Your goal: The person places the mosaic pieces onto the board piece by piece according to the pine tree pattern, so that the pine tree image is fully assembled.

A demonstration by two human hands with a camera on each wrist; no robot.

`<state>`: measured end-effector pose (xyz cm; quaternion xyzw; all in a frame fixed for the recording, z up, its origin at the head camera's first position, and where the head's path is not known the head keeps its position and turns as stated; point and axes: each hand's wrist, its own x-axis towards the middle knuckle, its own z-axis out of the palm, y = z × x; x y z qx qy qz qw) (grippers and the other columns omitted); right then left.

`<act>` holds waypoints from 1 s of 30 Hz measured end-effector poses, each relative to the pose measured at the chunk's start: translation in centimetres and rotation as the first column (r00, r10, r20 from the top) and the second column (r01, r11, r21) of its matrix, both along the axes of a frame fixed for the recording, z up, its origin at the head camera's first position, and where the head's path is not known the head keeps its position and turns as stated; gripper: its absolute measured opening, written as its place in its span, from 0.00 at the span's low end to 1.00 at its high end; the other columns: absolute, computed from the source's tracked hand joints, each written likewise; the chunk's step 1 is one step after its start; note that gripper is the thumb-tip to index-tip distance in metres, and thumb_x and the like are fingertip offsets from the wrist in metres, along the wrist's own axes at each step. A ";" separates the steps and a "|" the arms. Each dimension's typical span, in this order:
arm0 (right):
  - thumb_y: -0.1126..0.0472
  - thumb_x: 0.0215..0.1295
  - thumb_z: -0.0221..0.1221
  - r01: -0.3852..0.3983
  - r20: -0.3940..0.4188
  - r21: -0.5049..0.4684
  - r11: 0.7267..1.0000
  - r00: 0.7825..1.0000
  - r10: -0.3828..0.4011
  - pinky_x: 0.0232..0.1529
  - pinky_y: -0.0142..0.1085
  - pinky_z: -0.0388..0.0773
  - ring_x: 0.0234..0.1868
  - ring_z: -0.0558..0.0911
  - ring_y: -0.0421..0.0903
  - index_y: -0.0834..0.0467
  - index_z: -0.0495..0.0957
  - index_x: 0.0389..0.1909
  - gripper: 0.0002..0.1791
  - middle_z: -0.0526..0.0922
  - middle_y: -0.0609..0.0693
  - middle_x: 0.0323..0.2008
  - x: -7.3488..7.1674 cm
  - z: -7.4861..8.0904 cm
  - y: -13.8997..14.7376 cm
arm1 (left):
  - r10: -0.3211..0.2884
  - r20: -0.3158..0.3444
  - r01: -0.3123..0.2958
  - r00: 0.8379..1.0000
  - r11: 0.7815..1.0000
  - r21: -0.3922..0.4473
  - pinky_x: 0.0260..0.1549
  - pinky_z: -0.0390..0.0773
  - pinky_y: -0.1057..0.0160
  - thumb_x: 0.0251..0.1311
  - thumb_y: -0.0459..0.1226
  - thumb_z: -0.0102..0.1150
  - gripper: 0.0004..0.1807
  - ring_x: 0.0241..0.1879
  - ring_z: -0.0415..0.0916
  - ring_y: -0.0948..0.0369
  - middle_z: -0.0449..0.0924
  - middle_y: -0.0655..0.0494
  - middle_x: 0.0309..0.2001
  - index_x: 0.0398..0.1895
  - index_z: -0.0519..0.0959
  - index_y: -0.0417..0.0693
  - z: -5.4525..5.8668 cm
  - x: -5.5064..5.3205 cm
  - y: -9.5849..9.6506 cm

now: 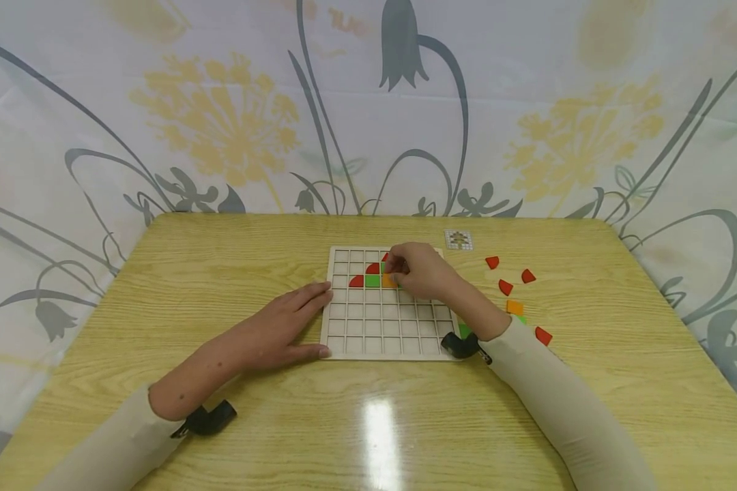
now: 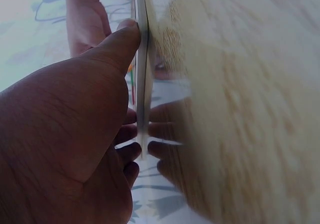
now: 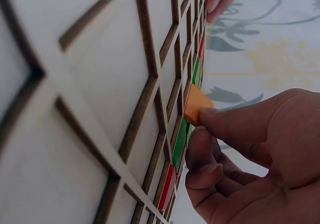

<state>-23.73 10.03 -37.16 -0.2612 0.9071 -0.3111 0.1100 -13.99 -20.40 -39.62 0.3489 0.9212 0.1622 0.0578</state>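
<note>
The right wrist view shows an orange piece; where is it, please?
In the right wrist view, the orange piece is just right of centre, held by the right hand, between two green pieces on the grid board.

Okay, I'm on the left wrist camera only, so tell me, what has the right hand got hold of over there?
Observer: The right hand pinches an orange tile.

Operator: Any loose pieces lying about?

Observer: Yes, at least four red pieces lie on the table, to the right of the board.

Operator: And anything near the board's far right corner?

Observer: A small card with a gridded pattern lies just beyond it.
</note>
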 end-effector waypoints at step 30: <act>0.67 0.73 0.65 0.022 -0.091 0.003 1.000 0.996 -0.022 0.41 0.43 0.81 0.36 0.81 0.46 0.61 0.86 0.43 0.04 0.85 0.50 0.37 1.7 0.8 3.5 | -0.004 -0.006 0.004 1.000 1.000 -0.010 0.76 0.60 0.39 0.73 0.58 0.63 0.51 0.82 0.52 0.43 0.50 0.43 0.85 0.85 0.55 0.39 0.0 0.0 0.0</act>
